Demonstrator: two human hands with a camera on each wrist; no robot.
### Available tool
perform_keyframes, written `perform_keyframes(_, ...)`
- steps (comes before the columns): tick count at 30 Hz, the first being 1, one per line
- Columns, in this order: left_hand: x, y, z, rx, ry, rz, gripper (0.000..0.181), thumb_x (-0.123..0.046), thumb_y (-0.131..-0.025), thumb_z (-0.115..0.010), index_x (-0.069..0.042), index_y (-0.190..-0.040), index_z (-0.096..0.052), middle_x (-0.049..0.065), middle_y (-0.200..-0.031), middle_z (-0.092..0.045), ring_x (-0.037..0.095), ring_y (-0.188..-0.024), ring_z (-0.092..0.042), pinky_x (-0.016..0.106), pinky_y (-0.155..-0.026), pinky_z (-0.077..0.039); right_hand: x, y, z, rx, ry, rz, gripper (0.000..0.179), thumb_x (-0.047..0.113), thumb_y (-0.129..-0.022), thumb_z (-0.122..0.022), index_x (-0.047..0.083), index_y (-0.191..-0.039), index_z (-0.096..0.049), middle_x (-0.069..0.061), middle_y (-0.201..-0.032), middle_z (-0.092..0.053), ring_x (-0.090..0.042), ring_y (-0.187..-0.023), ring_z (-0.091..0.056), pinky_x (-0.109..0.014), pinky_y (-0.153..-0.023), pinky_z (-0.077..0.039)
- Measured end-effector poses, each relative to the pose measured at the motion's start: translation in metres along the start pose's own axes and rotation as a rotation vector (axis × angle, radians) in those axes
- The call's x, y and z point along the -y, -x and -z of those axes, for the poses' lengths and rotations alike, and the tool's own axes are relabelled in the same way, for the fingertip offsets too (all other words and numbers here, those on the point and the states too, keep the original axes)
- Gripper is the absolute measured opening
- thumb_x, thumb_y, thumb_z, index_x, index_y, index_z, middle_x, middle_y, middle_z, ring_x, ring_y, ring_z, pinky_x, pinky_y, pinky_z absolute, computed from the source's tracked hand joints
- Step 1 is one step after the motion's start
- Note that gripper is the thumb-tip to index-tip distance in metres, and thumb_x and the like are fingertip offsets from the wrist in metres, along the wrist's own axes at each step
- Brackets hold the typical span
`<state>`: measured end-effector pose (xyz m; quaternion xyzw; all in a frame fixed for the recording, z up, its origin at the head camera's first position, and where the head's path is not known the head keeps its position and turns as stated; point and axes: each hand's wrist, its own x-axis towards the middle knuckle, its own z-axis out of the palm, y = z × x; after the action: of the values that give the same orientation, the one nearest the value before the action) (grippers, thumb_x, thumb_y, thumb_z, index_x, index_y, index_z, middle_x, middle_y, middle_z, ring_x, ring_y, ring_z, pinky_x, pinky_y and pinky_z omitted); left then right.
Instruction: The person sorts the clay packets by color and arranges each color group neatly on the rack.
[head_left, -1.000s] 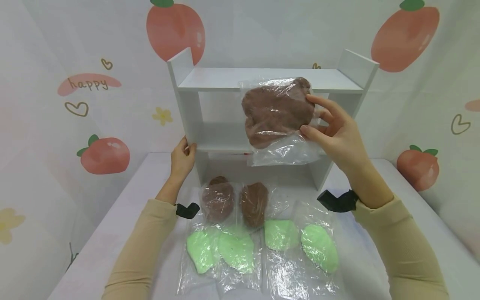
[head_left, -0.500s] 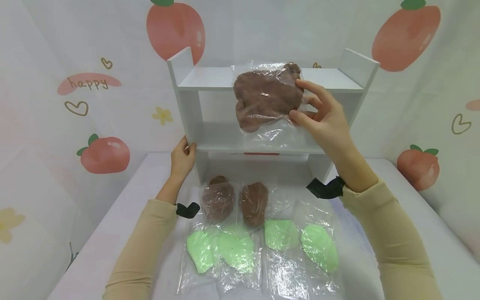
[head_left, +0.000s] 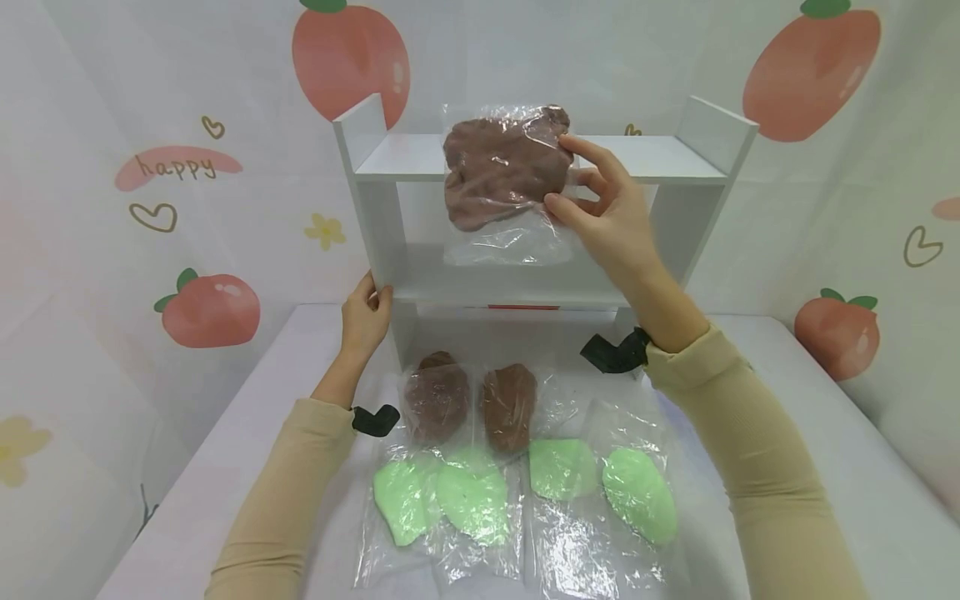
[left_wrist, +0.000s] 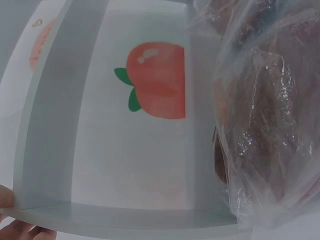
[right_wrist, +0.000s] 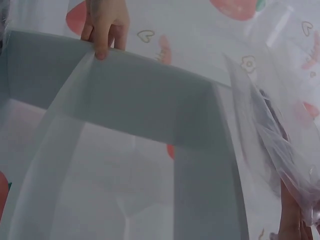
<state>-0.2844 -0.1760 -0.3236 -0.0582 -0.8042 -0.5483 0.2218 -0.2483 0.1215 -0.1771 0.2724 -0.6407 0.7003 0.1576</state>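
Observation:
My right hand pinches the right side of a clear plastic bag with a flat, brown, clay-like lump in it, thumb in front. The bag is upright and overlaps the top board of a white shelf in the head view. At the shelf's left side panel, my left hand grips the edge; its thumb and fingers lie on either side of the panel in the right wrist view. That view also has the held bag edge-on, beside the shelf.
Two clear bags with brown lumps lie on the table before the shelf. Nearer are several bags with pale green flat pieces. Behind stands a white backdrop with printed fruit. The shelf has a middle board.
My right hand has raised the bagged brown lump and moved it left and away, from in front of the shelf's middle to the level of its top board. The left hand stays put.

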Motion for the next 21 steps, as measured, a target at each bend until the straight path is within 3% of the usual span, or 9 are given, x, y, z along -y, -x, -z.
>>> perform_keyframes(5,0.001,0.0,-0.001,-0.008,0.001,-0.004,0.04,-0.007,-0.096,-0.045,-0.002,-0.136,-0.045,0.024,-0.135,-0.05,0.039,-0.122,-0.052,0.042,-0.102,-0.047,-0.002,-0.009,-0.009,-0.021,-0.015,-0.017,0.055,-0.009,-0.08,-0.063,0.014,-0.13,-0.052,-0.003,-0.118,-0.052,-0.015,-0.071,-0.066,-0.018,-0.068,-0.058)
perform_keyframes(21,0.001,0.001,0.0,0.0,0.008,0.017,0.041,-0.009,-0.096,-0.045,-0.003,-0.137,-0.044,0.023,-0.137,-0.048,0.04,-0.121,-0.052,0.044,-0.101,-0.047,-0.008,-0.029,-0.034,-0.026,-0.007,-0.084,0.054,-0.005,-0.082,-0.064,0.018,-0.129,-0.052,-0.008,-0.099,-0.057,-0.015,-0.072,-0.066,-0.018,-0.067,-0.058)
